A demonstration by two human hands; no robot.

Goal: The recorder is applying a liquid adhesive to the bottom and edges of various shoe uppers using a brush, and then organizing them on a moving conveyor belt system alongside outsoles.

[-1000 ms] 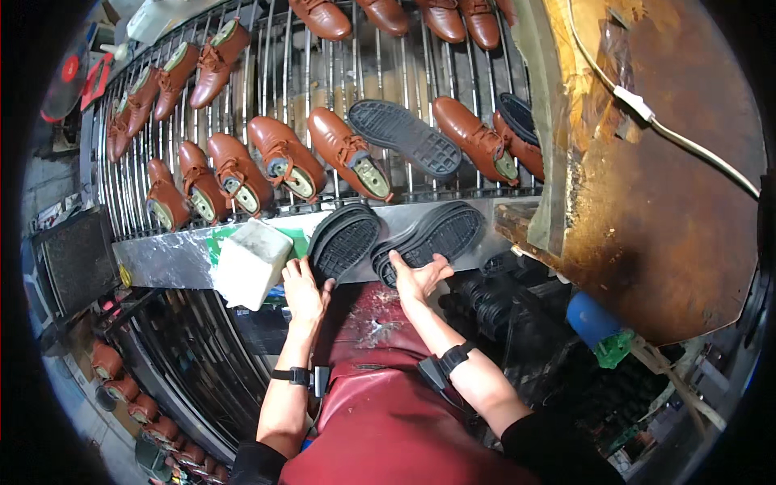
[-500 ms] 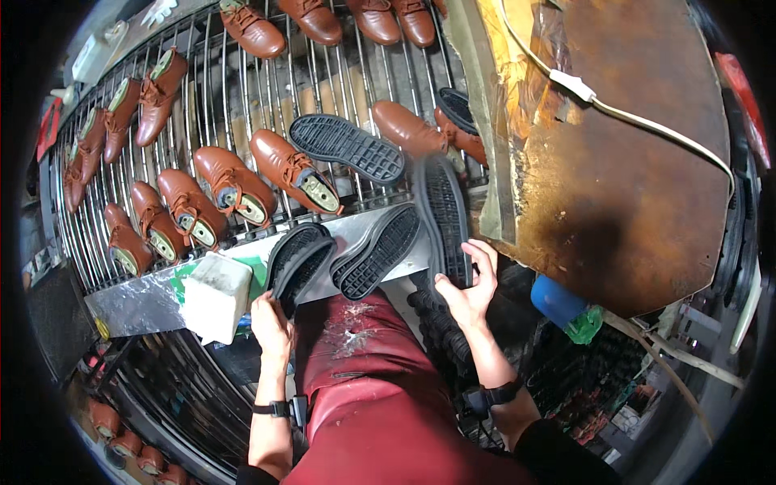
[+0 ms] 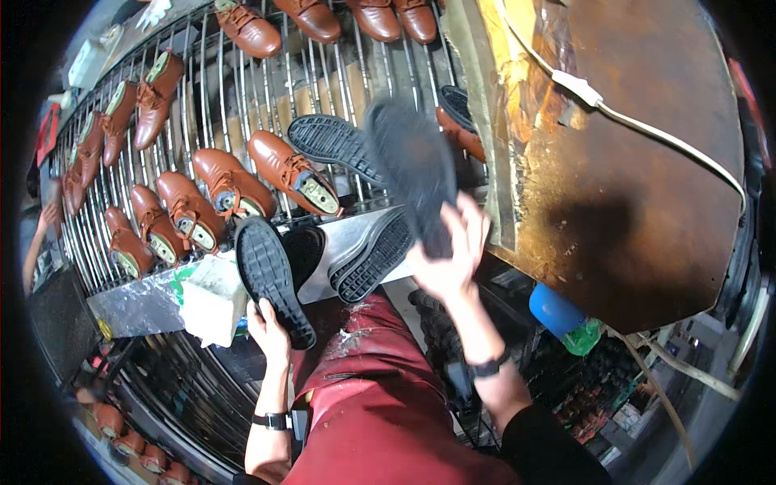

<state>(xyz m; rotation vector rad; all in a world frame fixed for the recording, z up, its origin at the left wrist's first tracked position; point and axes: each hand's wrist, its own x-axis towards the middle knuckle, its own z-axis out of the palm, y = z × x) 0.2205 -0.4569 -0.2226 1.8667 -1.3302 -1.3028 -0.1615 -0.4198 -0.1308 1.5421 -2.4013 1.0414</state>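
Observation:
My left hand [image 3: 268,331] grips a black shoe sole [image 3: 271,275] by its lower left edge, the ridged tread facing up. Motion smears a second black shoe sole [image 3: 408,166], tilted over the bars, with its lower end in my right hand [image 3: 453,255]. Beneath the left sole, a dark sole [image 3: 305,252] rests on the metal ledge [image 3: 129,309]. Between my hands, more black soles [image 3: 373,257] lean together on that ledge. Another sole [image 3: 330,144] lies tread up on the rack, partly covered by the moving one.
Brown lace-up shoes [image 3: 230,182] stand in rows on the metal-bar rack [image 3: 210,81]. A whitish block [image 3: 212,299] sits on the ledge. To the right are a brown board [image 3: 638,210] with a white cable and a blue bottle [image 3: 556,309]. Another person's hand [image 3: 48,214] shows far left.
My left hand has raised its sole and turned the tread up. My right hand and its sole have swung left over the rack. Another person's hand has appeared at the far left.

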